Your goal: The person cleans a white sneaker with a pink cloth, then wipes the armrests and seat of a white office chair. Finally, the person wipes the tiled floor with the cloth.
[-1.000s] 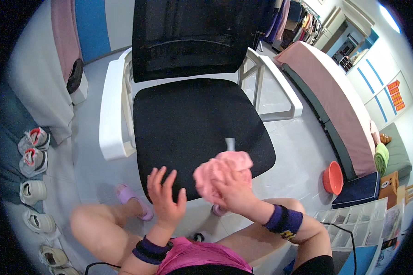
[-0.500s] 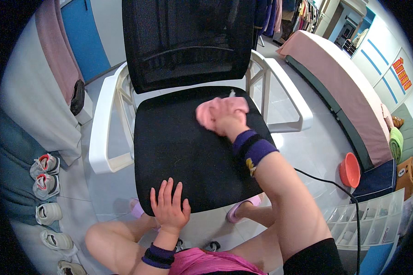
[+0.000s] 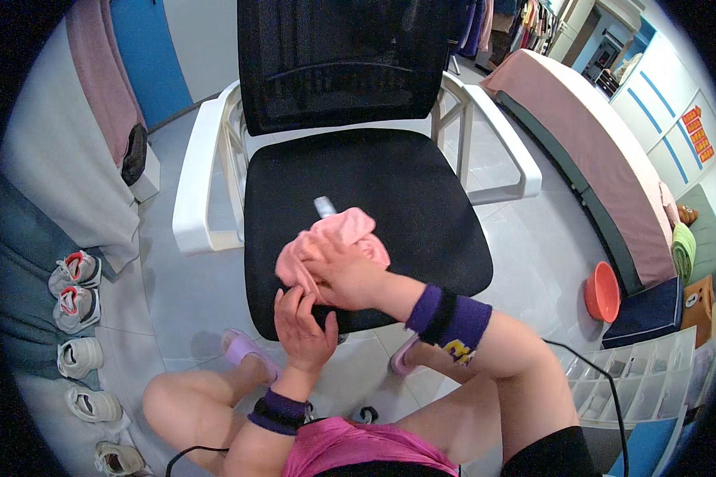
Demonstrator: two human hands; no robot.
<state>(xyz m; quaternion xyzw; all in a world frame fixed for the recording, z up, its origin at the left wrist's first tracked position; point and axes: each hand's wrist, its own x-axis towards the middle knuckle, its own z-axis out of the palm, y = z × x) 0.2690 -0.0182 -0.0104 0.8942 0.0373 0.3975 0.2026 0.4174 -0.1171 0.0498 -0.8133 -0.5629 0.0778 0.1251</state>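
Observation:
A black-seated office chair with white armrests stands right before me. On the front part of its seat [image 3: 429, 199] lies a crumpled pink cloth [image 3: 356, 225] with a pale tag sticking out at its far side. My right hand [image 3: 344, 274] presses down on the cloth from above and grips it. Close by, at the seat's front edge, my left hand [image 3: 304, 338] has its fingers apart and slightly bent; its fingertips reach the cloth's near edge. Whether they touch it I cannot tell. Both wrists wear dark purple bands.
Several shoes [image 3: 79, 358] line the left side. A red basin [image 3: 602, 292] sits on the tiled floor at right, beside a dark blue box [image 3: 648, 314] and a pink-covered bed [image 3: 585, 135]. A black cable [image 3: 589, 366] hangs near my right leg, over a clear compartment tray [image 3: 652, 366].
My right hand has brought the cloth from the seat's far right toward the front left, near my left hand. The chair has shifted slightly away and to the right.

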